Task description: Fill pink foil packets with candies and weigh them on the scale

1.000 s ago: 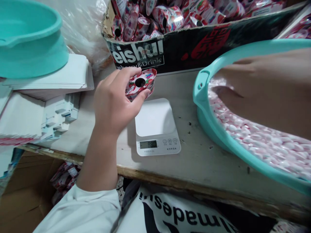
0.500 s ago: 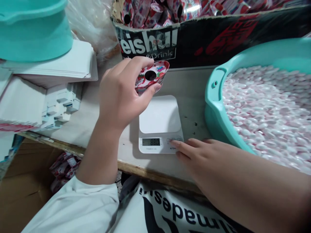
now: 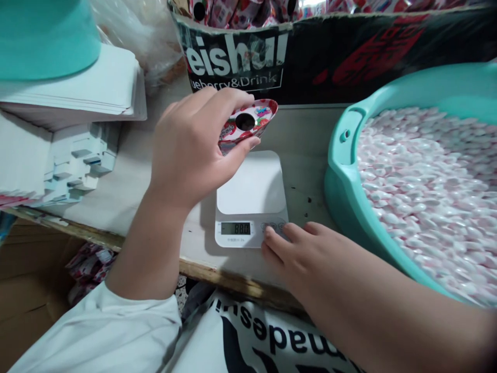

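Behind the "88.0" scale (image 3: 251, 186), an "eishul" box (image 3: 306, 65).

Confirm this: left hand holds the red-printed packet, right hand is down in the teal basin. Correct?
Not quite: in the head view, the right hand is at the buttons of the digital scale, not in the teal basin. The left hand does hold the red-printed packet.

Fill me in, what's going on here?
A person's left hand holds a red-and-white printed packet near the far edge of a white scale. The right hand is at the scale's buttons; whether it's pressing one isn't clear. A teal basin of pinkish-white pieces stands right, and a black box of similar packets behind.
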{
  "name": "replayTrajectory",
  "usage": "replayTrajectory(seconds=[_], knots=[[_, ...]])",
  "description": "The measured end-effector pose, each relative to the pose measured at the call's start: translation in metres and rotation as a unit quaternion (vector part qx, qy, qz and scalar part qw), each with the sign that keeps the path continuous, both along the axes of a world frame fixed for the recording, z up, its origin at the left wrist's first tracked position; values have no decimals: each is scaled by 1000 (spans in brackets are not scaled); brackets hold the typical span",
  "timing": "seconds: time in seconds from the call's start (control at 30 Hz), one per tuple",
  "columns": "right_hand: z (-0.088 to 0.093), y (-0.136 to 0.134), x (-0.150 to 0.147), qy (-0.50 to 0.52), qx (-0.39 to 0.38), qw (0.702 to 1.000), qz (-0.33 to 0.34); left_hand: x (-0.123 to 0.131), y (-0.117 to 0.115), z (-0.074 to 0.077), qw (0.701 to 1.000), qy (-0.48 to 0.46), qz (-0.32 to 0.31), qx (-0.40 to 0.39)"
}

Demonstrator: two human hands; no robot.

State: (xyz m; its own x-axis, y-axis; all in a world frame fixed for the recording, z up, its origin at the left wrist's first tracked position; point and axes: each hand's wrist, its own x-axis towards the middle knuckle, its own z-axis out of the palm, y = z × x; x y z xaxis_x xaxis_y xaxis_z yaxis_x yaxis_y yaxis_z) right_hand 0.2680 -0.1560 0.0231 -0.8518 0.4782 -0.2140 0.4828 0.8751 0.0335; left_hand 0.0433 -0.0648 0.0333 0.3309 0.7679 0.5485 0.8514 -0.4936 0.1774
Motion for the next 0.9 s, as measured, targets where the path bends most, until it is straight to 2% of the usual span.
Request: replayTrajectory(seconds=[0.1, 0.23, 0.3, 0.4, 0.53, 0.77, 0.9], knots=[[0, 1, -3, -5, 3, 1000, 0, -1, 2, -1, 1000, -1, -11, -14], [-2, 11, -4, 8, -61, 997, 35, -3, 4, -5, 1000, -4, -14, -1], [-3, 13, 0, 32, -47, 998, 39, -4, 4, -4, 1000, -3, -15, -1], [-5, 8, 12, 74, 19, 997, 20, -4, 2, -1, 1000, -8, -11, -12], [-5, 4, 18, 103, 23, 994, 14, -3, -2, 4, 1000, -11, -9, -19], [-2, 9, -5, 15, -28, 999, 24, 3, -4, 5, 999, -21, -21, -45], [1, 17, -9, -14, -73, 996, 47, 1, -4, 5, 999, -2, -15, -39]])
